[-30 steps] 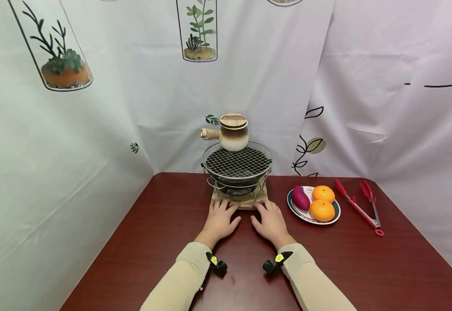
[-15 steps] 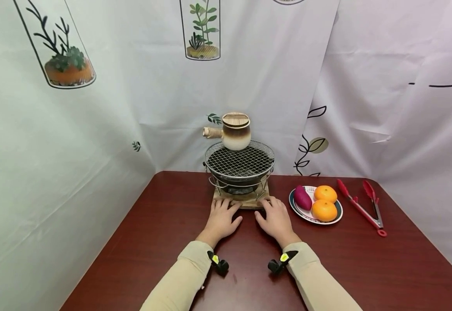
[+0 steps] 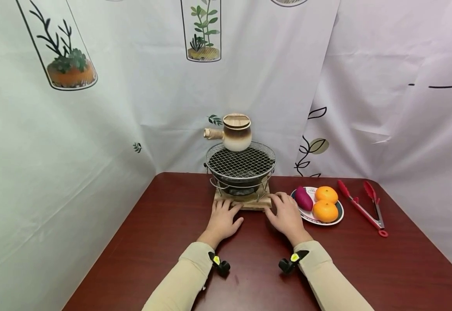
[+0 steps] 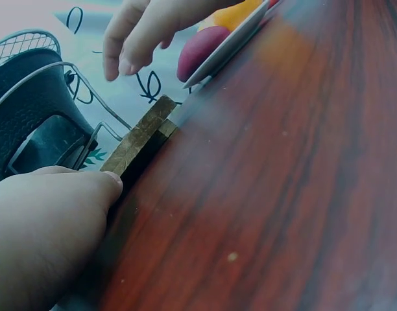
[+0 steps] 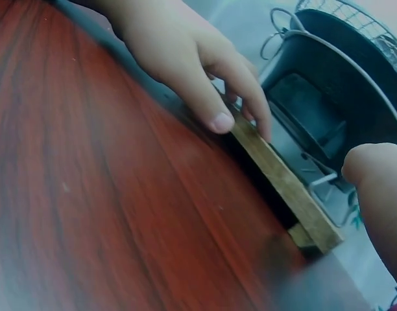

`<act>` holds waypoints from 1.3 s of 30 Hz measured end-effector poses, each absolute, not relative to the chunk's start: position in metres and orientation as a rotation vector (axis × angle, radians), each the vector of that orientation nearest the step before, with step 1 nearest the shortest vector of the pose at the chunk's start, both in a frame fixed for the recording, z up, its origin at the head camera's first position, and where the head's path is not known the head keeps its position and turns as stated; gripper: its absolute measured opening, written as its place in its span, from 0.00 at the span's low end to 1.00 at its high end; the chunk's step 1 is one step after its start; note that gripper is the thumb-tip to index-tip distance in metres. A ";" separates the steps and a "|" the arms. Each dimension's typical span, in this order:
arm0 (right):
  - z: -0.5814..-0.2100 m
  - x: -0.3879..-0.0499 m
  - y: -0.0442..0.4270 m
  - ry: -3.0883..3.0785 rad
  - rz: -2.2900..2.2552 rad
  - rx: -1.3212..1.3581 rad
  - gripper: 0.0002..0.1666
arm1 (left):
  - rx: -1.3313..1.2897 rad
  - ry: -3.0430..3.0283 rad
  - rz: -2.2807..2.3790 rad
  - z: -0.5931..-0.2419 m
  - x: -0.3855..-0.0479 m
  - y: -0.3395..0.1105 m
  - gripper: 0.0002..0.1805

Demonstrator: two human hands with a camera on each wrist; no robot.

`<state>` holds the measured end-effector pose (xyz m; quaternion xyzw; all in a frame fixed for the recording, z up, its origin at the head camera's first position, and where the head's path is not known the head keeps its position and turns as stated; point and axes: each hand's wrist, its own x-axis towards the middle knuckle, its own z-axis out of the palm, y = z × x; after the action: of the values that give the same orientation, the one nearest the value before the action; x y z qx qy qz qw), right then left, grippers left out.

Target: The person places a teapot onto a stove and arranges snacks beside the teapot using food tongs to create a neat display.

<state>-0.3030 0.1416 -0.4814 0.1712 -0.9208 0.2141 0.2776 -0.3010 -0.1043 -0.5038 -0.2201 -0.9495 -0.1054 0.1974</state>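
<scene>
In the head view a round charcoal grill (image 3: pixel 241 170) with a wire mesh top stands on a square wooden board (image 3: pixel 254 204). On the mesh sits a brown and cream clay pot (image 3: pixel 237 137) with a wooden lid and a side handle. My left hand (image 3: pixel 223 218) rests its fingers on the board's front left corner, thumb apart from them. My right hand (image 3: pixel 286 216) is raised just off the board's right corner, fingers loosely bent, holding nothing. The left wrist view shows a gap between the right fingers (image 4: pixel 130 52) and the board.
Right of my right hand lies a plate (image 3: pixel 329 223) with two oranges (image 3: pixel 326 211) and a purple oval item (image 3: pixel 303 199). Red-tipped tongs (image 3: pixel 366 214) lie spread farther right. A printed cloth (image 3: pixel 171 95) hangs behind the dark red table (image 3: pixel 245 276).
My right hand has moved right, off the board's corner and towards the plate. The left hand stays on the board. The view has shifted slightly.
</scene>
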 end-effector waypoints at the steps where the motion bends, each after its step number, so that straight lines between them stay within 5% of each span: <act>1: -0.481 -0.302 0.144 -2.466 0.578 0.460 0.26 | -0.618 -2.652 -0.293 -0.505 -0.301 -0.105 0.25; 39: -0.449 -0.281 0.257 -2.402 0.492 0.355 0.27 | -0.629 -2.669 -0.356 -0.507 -0.301 -0.105 0.27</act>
<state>-0.2808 0.2565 -0.4492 0.1353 -0.9166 0.1877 0.3261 -0.3012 -0.1051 -0.5067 -0.2233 -0.9482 -0.1264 0.1873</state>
